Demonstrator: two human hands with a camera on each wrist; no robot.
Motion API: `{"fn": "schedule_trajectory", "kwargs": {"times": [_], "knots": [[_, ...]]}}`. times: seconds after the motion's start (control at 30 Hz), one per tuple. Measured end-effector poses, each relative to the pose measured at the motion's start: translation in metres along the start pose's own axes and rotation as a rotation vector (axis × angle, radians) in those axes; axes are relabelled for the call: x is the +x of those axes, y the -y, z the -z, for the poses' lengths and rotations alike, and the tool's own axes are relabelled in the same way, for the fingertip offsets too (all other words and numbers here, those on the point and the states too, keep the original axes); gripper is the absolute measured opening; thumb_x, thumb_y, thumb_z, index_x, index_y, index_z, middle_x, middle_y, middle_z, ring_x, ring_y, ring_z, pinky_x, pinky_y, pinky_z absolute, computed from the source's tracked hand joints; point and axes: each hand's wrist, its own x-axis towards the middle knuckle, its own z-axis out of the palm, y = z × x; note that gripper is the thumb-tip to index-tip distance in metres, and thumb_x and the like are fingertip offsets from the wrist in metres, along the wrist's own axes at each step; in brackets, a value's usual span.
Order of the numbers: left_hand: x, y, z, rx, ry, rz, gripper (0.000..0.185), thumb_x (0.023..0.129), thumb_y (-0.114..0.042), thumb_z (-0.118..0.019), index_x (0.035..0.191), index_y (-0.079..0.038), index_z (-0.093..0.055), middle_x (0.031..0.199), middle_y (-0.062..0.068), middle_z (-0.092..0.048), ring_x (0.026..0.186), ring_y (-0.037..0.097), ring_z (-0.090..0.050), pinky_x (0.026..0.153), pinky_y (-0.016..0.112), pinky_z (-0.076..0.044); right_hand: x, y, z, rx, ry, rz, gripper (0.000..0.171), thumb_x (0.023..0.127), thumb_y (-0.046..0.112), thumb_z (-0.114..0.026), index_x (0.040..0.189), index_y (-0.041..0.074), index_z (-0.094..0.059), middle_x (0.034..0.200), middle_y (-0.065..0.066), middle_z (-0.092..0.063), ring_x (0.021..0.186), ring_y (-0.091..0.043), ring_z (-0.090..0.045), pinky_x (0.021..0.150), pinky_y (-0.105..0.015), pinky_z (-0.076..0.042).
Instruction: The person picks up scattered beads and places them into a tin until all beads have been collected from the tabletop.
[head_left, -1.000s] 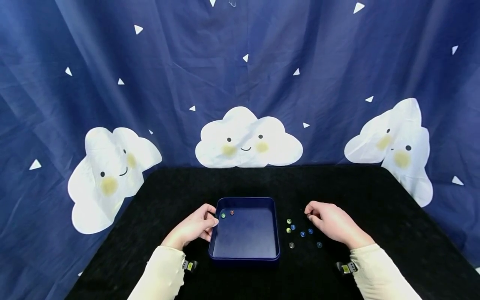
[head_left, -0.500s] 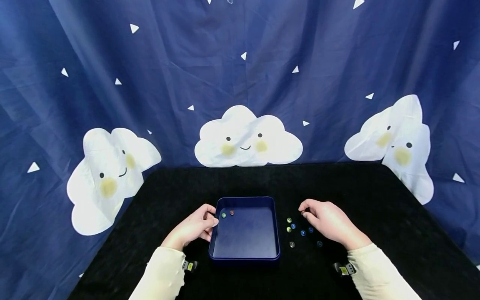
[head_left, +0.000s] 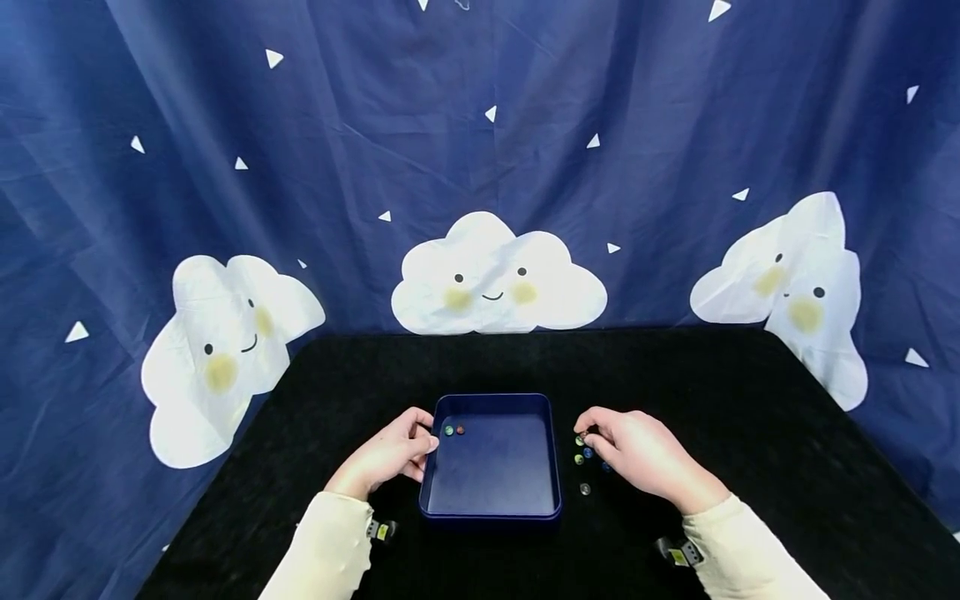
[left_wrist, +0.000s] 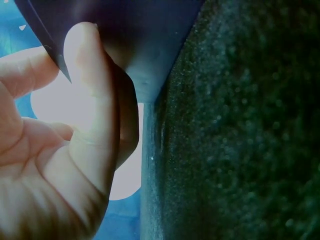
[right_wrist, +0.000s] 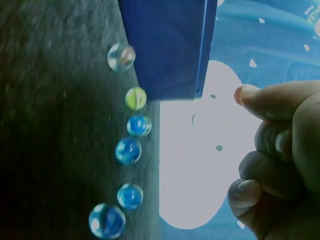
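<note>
A square dark blue tray (head_left: 492, 467) lies on the black cloth, with a green marble (head_left: 448, 431) and a red marble (head_left: 461, 430) near its back left corner. My left hand (head_left: 393, 450) grips the tray's left wall, thumb and index finger at the rim. Right of the tray, my right hand (head_left: 637, 454) pinches a small reddish marble (head_left: 583, 434) between thumb and index finger, mostly covered by them. Under and beside these fingertips lie a yellow-green marble (head_left: 579, 459), a blue marble (head_left: 588, 453) and a clear marble (head_left: 586, 489). Several blue marbles (right_wrist: 128, 150) show in the right wrist view.
The black cloth (head_left: 480, 362) covers the tabletop. Behind it hangs a dark blue curtain (head_left: 435, 150) with white triangles and smiling clouds (head_left: 498, 279). The right hand hides some marbles from the head view.
My right hand has moved left toward the tray with the reddish marble, passing over the loose marbles. The two marbles in the tray sit slightly closer together. The left hand stays in place.
</note>
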Motion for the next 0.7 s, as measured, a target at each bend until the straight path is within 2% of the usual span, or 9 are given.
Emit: {"fn": "schedule_trajectory", "kwargs": {"times": [0.2,0.7], "knots": [[0.001,-0.001,0.000,0.007,-0.007,-0.005,0.038,0.099,-0.009,-0.060,0.128,0.005,-0.039,0.082,0.011,-0.053,0.062,0.020,-0.056,0.058,0.037,-0.058,0.000,0.010,-0.003,-0.014,-0.012,0.051,0.016,0.093,0.019,-0.073,0.104,0.029,-0.068,0.061,0.022,-0.039,0.051,0.003,-0.036,0.054,-0.022,-0.040],[0.002,-0.001,-0.001,0.006,-0.007,0.002,0.037,0.098,-0.007,-0.060,0.127,0.005,-0.040,0.082,0.010,-0.053,0.061,0.019,-0.056,0.059,0.037,-0.058,-0.001,0.032,-0.017,-0.011,0.027,0.139,0.014,0.093,0.022,-0.073,0.104,0.029,-0.067,0.058,0.022,-0.036,0.048,0.005,-0.033,0.051,-0.019,-0.039]]}}
